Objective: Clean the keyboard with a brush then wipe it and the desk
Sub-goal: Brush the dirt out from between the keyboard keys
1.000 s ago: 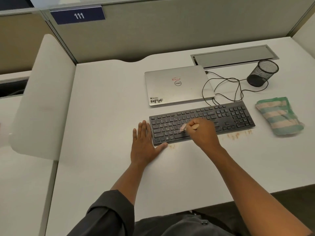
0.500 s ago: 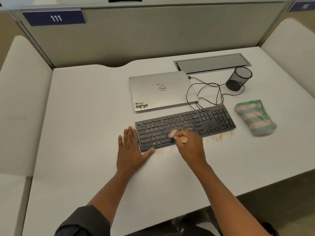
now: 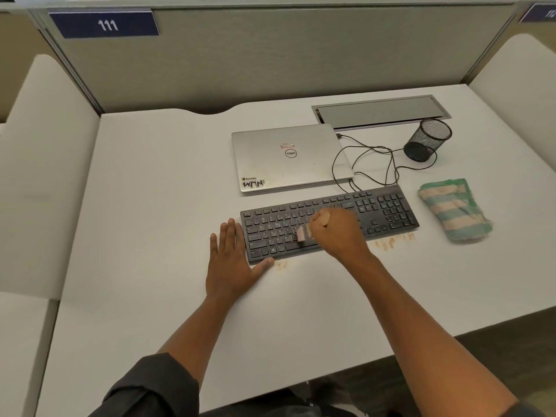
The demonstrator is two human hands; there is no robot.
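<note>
My right hand point(image 3: 340, 233) is fisted around one brush point(image 3: 302, 233), bristles on the one keyboard point(image 3: 388, 210) mid-desk point(image 3: 150, 266). Left hand point(image 3: 230, 260) lies flat, fingers spread, holding nothing, thumb against the keyboard's corner. Two crumb patches point(image 3: 391, 240) near the front edge. Farther back: one cloth point(image 3: 454, 210), one laptop point(image 3: 288, 158), one mesh cup point(image 3: 427, 139). Versus half a second ago, the brush sits a bit farther right.

You're seated in an office cubicle: grey fabric partitions point(image 3: 270, 55) carry numbered plates point(image 3: 103, 24) (this one reads 111). The white desk point(image 3: 150, 206) has a built-in cable hatch point(image 3: 380, 111), a closed laptop point(image 3: 288, 158) and a mesh pen cup point(image 3: 427, 139).
</note>
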